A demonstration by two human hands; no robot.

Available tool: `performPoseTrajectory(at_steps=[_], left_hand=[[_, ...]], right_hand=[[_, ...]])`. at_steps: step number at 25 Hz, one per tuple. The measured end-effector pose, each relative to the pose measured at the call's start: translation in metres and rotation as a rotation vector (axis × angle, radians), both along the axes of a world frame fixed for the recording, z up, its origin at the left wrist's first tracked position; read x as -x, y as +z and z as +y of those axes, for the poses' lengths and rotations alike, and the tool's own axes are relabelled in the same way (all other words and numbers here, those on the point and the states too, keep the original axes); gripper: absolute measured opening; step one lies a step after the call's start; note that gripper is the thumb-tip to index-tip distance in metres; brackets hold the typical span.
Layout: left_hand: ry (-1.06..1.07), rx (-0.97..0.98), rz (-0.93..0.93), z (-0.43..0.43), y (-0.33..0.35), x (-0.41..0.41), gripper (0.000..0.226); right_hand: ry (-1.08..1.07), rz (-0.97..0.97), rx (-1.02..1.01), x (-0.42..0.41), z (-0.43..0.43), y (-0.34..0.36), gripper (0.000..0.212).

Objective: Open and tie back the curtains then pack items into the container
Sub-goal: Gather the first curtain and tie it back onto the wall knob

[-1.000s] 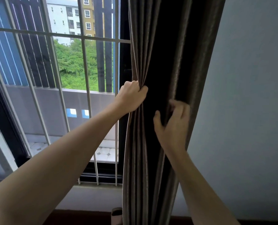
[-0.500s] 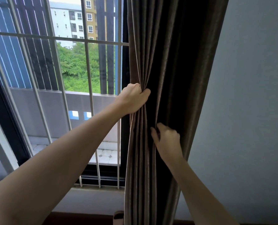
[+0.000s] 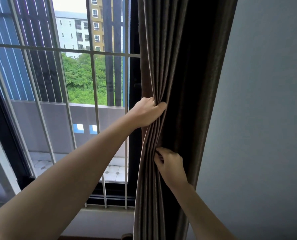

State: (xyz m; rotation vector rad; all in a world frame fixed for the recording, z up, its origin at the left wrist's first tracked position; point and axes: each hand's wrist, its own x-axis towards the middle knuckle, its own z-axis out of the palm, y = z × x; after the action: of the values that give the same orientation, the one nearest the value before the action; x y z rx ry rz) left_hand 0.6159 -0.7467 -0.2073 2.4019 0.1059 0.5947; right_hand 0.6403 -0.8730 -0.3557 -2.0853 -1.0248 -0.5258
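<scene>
Both forearms are bare from where they enter the view at the bottom edge right up to the wrists, with no sleeve cuff showing on either. The left hand (image 3: 147, 112) carries no ring, watch or band that I can see, and its wrist is plain. The right hand (image 3: 170, 164) is likewise unadorned, wrist uncovered. No gloves on either. The nails are mostly hidden from here, so I can't say anything about them.

fingers (image 3: 157, 154) hidden in curtain (image 3: 177, 66) folds
</scene>
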Motion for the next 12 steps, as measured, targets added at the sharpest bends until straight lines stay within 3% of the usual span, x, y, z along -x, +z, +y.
performPoseTrajectory(at_steps=[3, 7, 10, 12], left_hand=[[-0.03, -0.07, -0.014, 0.0, -0.002, -0.003, 0.043], [0.11, -0.302, -0.006, 0.009, -0.005, -0.015, 0.045], [0.129, -0.335, -0.023, 0.018, -0.011, -0.022, 0.044], [0.115, -0.345, -0.034, 0.02, -0.013, -0.023, 0.044]], right_hand=[[0.011, 0.0, 0.042, 0.001, 0.0, 0.0, 0.022], [0.006, -0.021, 0.086, 0.003, -0.008, 0.009, 0.027], [-0.188, -0.371, -0.229, 0.005, -0.023, 0.039, 0.036], [-0.411, -0.445, -0.31, 0.002, -0.034, 0.075, 0.042]])
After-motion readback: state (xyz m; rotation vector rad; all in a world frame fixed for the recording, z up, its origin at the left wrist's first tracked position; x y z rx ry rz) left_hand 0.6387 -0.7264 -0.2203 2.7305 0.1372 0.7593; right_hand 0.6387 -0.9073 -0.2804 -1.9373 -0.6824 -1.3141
